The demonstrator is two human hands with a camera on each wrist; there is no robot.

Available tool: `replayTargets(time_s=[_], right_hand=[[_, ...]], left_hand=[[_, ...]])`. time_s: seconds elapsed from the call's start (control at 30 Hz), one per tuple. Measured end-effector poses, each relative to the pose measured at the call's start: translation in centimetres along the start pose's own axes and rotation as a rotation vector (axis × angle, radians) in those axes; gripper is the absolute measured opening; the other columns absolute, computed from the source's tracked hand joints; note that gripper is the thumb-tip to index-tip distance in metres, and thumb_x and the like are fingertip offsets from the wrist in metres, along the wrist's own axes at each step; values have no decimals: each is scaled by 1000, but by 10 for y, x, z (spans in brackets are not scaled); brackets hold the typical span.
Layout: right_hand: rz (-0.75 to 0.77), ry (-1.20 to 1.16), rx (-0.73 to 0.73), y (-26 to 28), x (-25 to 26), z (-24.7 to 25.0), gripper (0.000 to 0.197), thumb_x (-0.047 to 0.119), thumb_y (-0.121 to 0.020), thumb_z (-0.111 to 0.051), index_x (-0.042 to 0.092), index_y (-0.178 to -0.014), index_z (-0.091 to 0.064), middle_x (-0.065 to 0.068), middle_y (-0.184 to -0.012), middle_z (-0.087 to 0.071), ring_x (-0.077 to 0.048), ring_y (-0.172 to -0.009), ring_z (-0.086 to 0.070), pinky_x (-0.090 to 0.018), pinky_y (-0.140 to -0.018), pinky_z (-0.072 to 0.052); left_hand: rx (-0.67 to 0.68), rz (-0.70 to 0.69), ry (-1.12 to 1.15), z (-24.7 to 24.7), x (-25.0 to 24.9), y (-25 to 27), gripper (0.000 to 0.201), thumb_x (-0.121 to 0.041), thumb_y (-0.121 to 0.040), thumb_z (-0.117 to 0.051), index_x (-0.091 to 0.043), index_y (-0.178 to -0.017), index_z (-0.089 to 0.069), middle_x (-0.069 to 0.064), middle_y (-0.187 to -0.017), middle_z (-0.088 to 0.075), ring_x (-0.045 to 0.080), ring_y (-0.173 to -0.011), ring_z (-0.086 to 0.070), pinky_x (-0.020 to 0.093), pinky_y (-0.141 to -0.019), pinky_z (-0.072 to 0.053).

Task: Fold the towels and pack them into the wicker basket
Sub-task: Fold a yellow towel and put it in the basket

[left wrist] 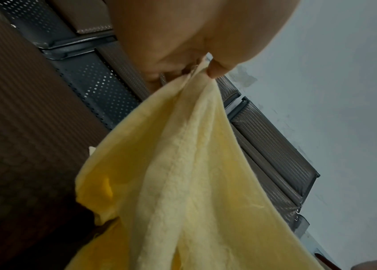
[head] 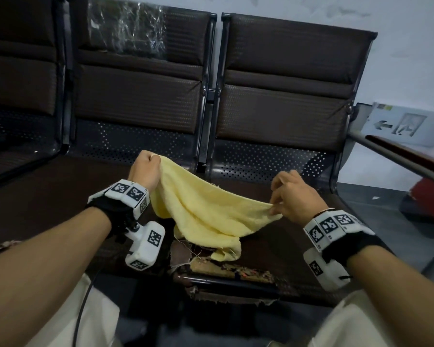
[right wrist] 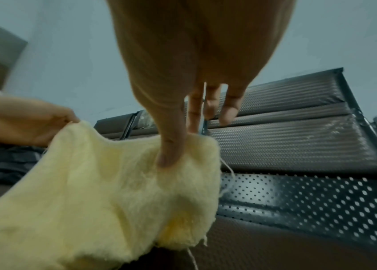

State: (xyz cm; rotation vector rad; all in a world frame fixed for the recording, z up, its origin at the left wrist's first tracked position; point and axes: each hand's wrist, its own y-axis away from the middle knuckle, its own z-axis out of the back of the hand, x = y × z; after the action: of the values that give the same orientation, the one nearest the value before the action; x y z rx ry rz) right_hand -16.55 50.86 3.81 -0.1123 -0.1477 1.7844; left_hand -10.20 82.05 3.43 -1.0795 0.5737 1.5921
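Both hands pinch the yellow towel (head: 201, 211) above the bench seat (head: 273, 251)

Your towel (head: 203, 214) is pale yellow, plain, and reads deeper yellow in its lower folds in the left wrist view. The seats (head: 283, 71) behind it are dark brown with a fine dimpled texture, and their metal frame (head: 268, 156) is dark grey, perforated with rows of small dots. Your wrist bands (head: 128, 194) are white with black square markers. The wall (head: 411, 33) is pale bluish-white.
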Motion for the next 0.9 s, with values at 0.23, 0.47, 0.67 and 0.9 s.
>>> replayTargets(time_s=[0.23,0.47,0.67,0.9], right_hand=[[-226,-85,76,-7,-12,-11,23,35,-72,-80,20,-77,-63,6,-92,-56,-13,-86,-54,-30,-72,-48],[-332,-396,-101,-18,-18,-20,27,24,-68,-83,15,-71,-58,2,-75,-59,-13,-75,-55,-22,-58,-41],[-355,-654,-250,-20,-31,-21,8,23,-81,-72,27,-75,-70,8,-70,-65,-9,-71,-59,-20,-62,-42],[-459,-1083,-524,-24,-30,15,16,13,-84,-64,22,-70,-65,3,-72,-62,-17,-77,-57,-35,-74,-45]], left_hand=[[2,-66,-118,1,9,-4,30,-19,-99,-31,-1,-115,-50,17,-112,-57,34,-104,-52,36,-81,-37],[-45,-61,-105,-4,14,-14,33,-22,-102,-29,-3,-119,-49,17,-121,-55,34,-111,-50,34,-83,-35],[-38,-20,-64,-5,12,-17,31,-24,-101,-31,-6,-119,-49,14,-121,-56,32,-111,-51,34,-82,-35],[-31,-55,204,-6,-14,2,26,-27,-98,-35,-13,-111,-53,4,-110,-57,20,-98,-52,34,-87,-41]])
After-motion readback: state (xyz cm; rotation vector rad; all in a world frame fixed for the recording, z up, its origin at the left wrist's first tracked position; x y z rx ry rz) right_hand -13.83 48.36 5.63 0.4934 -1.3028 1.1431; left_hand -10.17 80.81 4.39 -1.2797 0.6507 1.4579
